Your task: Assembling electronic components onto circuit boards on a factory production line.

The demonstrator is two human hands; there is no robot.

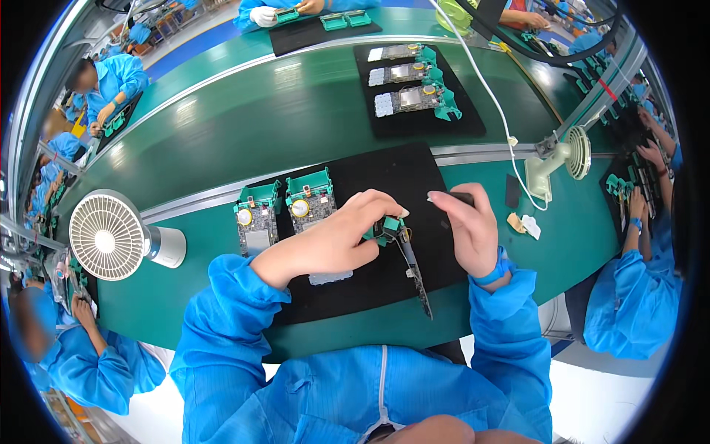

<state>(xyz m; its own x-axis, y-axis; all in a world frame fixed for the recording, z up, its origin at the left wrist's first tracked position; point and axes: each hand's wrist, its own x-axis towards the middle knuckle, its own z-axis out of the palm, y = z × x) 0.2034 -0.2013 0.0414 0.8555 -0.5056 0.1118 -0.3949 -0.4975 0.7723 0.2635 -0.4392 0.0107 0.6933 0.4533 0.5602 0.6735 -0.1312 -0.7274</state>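
Observation:
My left hand [333, 235] is closed on a circuit board [413, 270], gripping it by the green plastic part at its top. The board stands on edge, tilted, over the black mat [414, 174]. To its right, apart from the board, my right hand [470, 229] is closed, thumb and fingers pinched around something small and dark that I cannot make out. Left of the board, a circuit board with a green bracket and a round yellow-rimmed part [255, 226] lies on the mat. A similar board [302, 207] lies beside it, partly under my left hand.
A white fan [107, 235] stands at the left, a pale green fan [562, 159] at the right. Paper scraps [523, 224] lie near the mat. Beyond the metal rail, a black tray [436, 126] holds three boards on the green belt [244, 126]. Co-workers sit on both sides and opposite.

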